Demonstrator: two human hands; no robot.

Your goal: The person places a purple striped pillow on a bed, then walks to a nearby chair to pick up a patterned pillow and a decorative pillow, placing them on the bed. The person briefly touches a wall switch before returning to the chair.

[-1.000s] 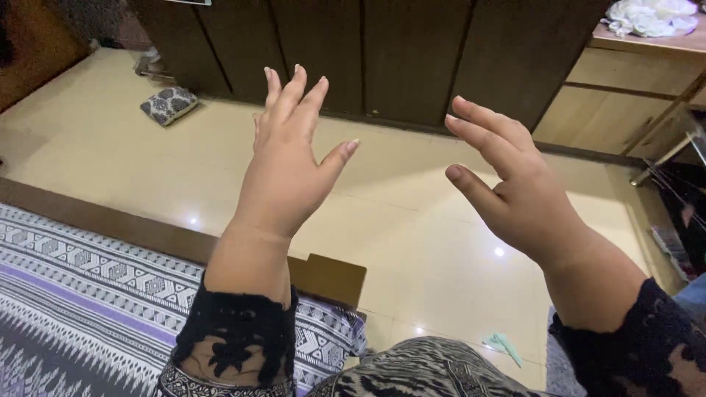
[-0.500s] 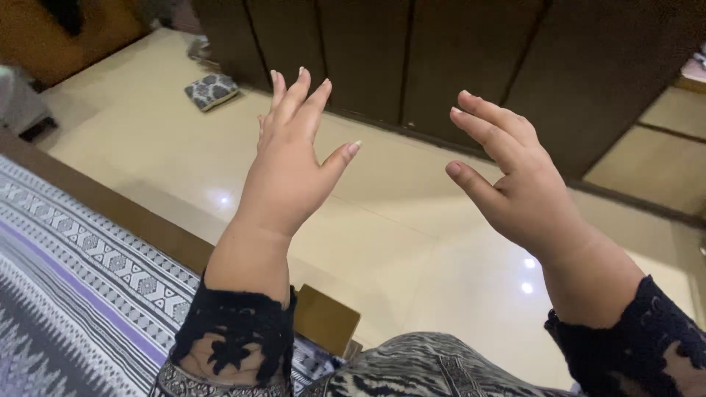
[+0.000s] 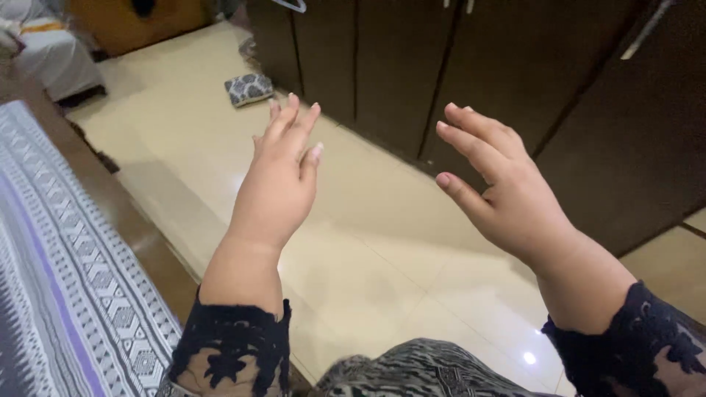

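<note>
My left hand [image 3: 276, 180] is raised in the air in front of me, fingers stretched out and close together, holding nothing. My right hand [image 3: 500, 191] is raised beside it, palm turned inward, fingers spread and slightly curled, also holding nothing. Both wrists wear black lace sleeves [image 3: 235, 345]. The hands are apart and touch nothing; the cream tiled floor [image 3: 368, 242] lies below them.
A bed with a grey and purple patterned sheet [image 3: 66, 279] on a wooden frame is at the left. Dark wooden wardrobe doors [image 3: 515, 66] stand ahead. A small patterned cushion [image 3: 248, 88] lies on the floor near them. My patterned lap [image 3: 419, 371] is at the bottom.
The view has swung left, so the bed and wardrobe sit at a new angle. My left thumb has drawn in against the fingers. Both hands stay raised.
</note>
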